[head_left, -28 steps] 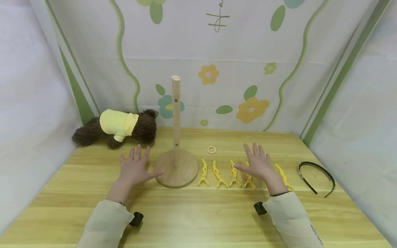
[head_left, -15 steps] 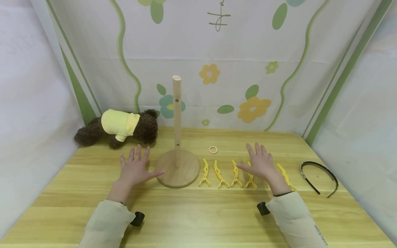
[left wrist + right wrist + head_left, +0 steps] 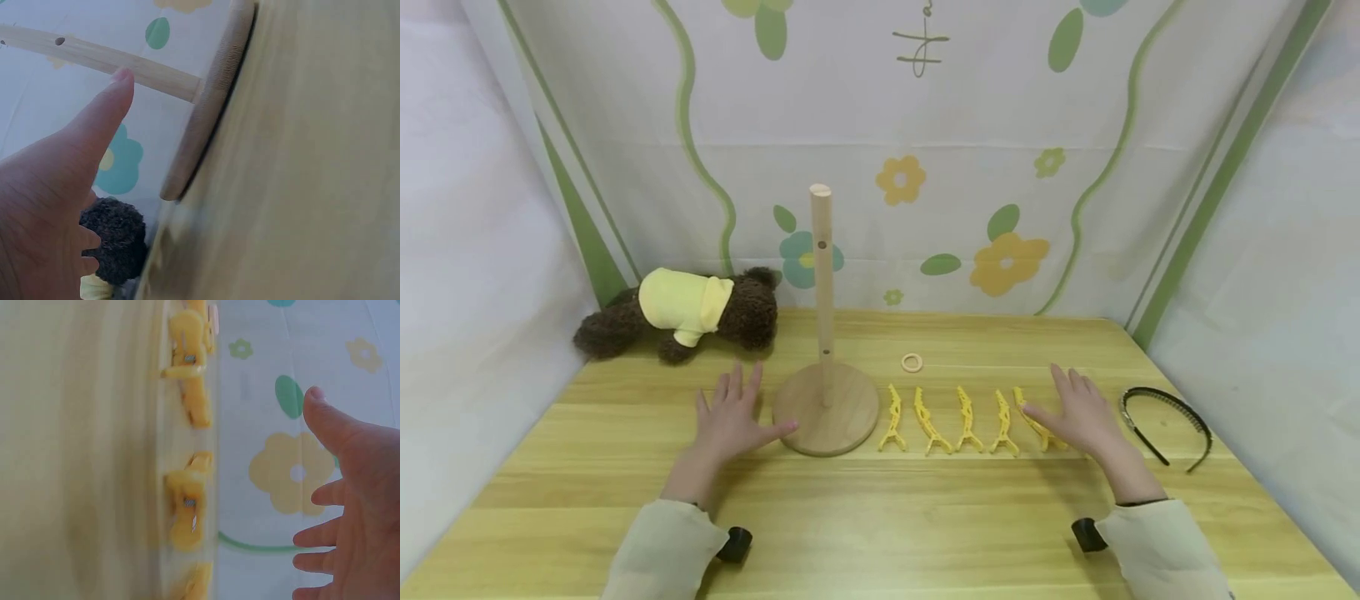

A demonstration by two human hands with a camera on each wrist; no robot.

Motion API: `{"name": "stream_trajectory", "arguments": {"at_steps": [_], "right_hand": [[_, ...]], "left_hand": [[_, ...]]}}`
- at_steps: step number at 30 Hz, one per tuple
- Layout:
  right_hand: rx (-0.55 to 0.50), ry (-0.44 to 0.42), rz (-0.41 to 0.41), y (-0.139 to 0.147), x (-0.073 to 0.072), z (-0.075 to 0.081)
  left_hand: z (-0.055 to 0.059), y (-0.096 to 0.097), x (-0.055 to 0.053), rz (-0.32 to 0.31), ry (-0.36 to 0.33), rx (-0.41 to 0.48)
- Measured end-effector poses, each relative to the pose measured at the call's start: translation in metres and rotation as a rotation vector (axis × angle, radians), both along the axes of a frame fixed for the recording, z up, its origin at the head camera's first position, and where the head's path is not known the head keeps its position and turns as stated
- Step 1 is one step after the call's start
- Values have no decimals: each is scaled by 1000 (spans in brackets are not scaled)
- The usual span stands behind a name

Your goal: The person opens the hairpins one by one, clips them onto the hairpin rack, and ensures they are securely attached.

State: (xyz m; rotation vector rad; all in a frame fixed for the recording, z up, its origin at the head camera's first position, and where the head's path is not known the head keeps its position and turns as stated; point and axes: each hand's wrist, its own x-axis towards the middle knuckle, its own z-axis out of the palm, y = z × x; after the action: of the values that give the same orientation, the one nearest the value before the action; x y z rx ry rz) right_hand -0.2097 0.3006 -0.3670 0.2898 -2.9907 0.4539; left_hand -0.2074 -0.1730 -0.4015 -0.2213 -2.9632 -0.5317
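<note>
My left hand (image 3: pixel 727 427) is spread with straight fingers over the table, its thumb overlapping the edge of a round wooden base (image 3: pixel 850 427) in the head view. A wooden post (image 3: pixel 823 292) with small holes rises from this base. Over the right end of a row of yellow hair clips, my right hand (image 3: pixel 1084 419) holds its fingers out straight, nothing gripped. Its thumb and palm partly cover the rightmost clips (image 3: pixel 1037 427). Further left lie more clips, one of them a yellow hair clip (image 3: pixel 926 419). In the right wrist view, another clip (image 3: pixel 187 506) sits left of the hand.
A brown plush toy in a yellow shirt (image 3: pixel 681 302) lies at the back left. Behind the clips is a small wooden ring (image 3: pixel 912 362). A black headband (image 3: pixel 1172 400) rests at the right. White fabric walls enclose the wooden table (image 3: pixel 880 533) at the back and sides.
My right hand has moved to the right along the row, uncovering more of the clips. The left hand has shifted only slightly towards me. The objects stay where they were.
</note>
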Motion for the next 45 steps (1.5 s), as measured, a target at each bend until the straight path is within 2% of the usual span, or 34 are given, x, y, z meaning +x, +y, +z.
{"name": "stream_trajectory", "arguments": {"at_steps": [6,10,16,24,27,35,42,45], "right_hand": [[-93,42,33,16,9,-13],[-184,21,39,22,13,-22],[-291,-13,22,32,19,-31],[-345,-112,-121,51,29,-40],[-370,-123,-143,58,31,-44],[-355,-71,-141,68,34,-57],[-350,-31,-215,70,39,-62],[-332,19,-234,70,41,-62]], "left_hand": [[-16,2,1,-15,-21,72],[-26,3,2,-25,-39,105],[-34,6,1,-42,0,100],[-35,11,1,-58,43,47],[-36,11,1,-55,46,42],[-40,10,1,-41,48,33],[-39,10,1,-46,51,26],[-39,10,1,-52,52,29]]}}
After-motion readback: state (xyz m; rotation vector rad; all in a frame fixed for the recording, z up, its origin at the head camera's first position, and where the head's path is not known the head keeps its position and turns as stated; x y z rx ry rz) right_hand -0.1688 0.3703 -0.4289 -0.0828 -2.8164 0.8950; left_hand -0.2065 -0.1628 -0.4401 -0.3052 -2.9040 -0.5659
